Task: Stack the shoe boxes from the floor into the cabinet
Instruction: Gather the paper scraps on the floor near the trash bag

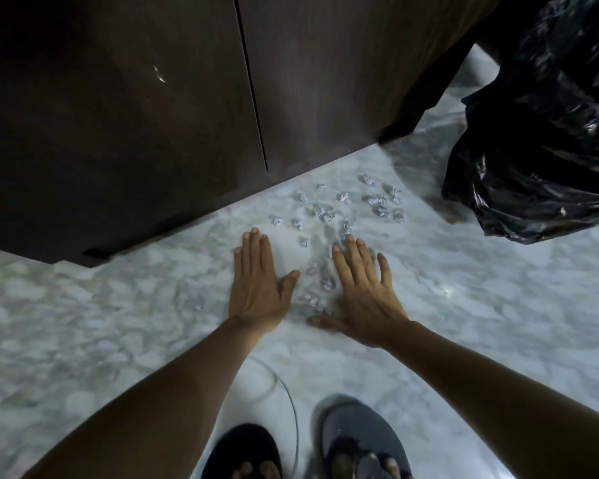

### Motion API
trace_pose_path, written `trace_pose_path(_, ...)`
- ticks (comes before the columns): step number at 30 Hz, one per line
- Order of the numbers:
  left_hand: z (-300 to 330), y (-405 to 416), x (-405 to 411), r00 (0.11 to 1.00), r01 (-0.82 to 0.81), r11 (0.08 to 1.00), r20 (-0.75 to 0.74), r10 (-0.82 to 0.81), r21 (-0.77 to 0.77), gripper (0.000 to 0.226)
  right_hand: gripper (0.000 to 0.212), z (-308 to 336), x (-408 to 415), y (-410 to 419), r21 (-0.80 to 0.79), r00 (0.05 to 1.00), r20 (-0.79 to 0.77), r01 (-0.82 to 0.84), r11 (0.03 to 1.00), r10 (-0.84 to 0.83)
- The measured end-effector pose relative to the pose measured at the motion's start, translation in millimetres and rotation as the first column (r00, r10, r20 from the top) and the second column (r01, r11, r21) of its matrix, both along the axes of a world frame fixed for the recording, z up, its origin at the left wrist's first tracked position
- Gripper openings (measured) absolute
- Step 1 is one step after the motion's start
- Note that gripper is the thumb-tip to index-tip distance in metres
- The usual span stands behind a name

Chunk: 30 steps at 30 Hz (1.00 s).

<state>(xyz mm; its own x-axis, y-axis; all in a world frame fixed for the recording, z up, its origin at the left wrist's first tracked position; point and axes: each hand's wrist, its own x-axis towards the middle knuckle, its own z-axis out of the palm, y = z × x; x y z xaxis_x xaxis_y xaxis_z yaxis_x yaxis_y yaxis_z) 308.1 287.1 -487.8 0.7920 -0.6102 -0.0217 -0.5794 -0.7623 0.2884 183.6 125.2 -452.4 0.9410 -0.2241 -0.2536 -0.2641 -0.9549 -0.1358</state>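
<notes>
No shoe box is in view. A dark wooden cabinet point(153, 115) fills the upper left, both its doors closed, with a seam between them. My left hand point(258, 281) and my right hand point(363, 292) are stretched out flat, palms down, fingers straight, low over the marble floor point(101, 323). Several small crumpled bits of paper point(325, 214) lie scattered on the floor in front of the hands and between them. Neither hand holds anything.
A large black plastic bag point(547, 133) bulges at the upper right, beside the cabinet's corner. My two feet in sandals point(357, 444) stand at the bottom edge. A thin white cord point(291, 395) curves across the floor near them.
</notes>
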Motion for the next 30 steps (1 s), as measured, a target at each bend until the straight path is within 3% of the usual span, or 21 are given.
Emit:
trace_pose_path(5, 6.2, 1.5, 1.5, 0.999, -0.021, 1.000, 0.038, 0.021, 0.015, 0.078, 0.100, -2.3, 20.1, -6.2, 0.037, 0.994, 0.047, 0.095, 0.995, -0.096)
trace_pose_path(9, 11.2, 17.3, -6.4, 0.962, -0.246, 0.969, 0.123, 0.245, -0.010, 0.082, 0.099, -3.1, 30.6, -7.8, 0.053, 0.989, 0.045, 0.137, 0.989, -0.139)
trace_pose_path(11, 12.7, 22.5, -11.5, 0.893, -0.448, 0.894, 0.052, 0.447, 0.007, 0.089, 0.098, -3.0, 32.8, -6.6, 0.065, 0.989, 0.042, 0.137, 0.988, -0.140)
trace_pose_path(13, 14.1, 22.9, -13.8, 0.770, -0.632, 0.775, -0.087, 0.632, 0.027, 0.098, 0.096, -2.4, 33.3, -4.8, 0.080, 0.989, 0.049, 0.139, 0.987, -0.143)
trace_pose_path(16, 12.8, 20.1, -12.3, 0.682, -0.706, 0.707, -0.222, 0.696, 0.049, 0.106, 0.094, -3.1, 32.3, -4.9, 0.080, 0.985, 0.067, 0.150, 0.985, -0.156)
trace_pose_path(22, 5.1, -0.4, -13.3, 0.904, -0.424, 0.904, -0.084, 0.419, -0.052, 0.098, 0.097, -3.8, 27.6, -18.7, 0.103, 0.972, 0.090, 0.208, 0.973, -0.217)
trace_pose_path(28, 5.0, -24.9, 6.5, 0.993, -0.094, 0.994, -0.078, 0.090, -0.049, 0.106, 0.141, 0.5, 26.5, -51.0, 0.070, 0.971, 0.038, 0.234, 0.970, -0.237)
trace_pose_path(30, 3.6, -31.0, 15.0, 0.999, -0.019, 0.999, -0.052, 0.016, -0.044, 0.107, 0.146, -1.0, 30.2, -63.6, 0.075, 0.959, 0.043, 0.276, 0.958, -0.280)
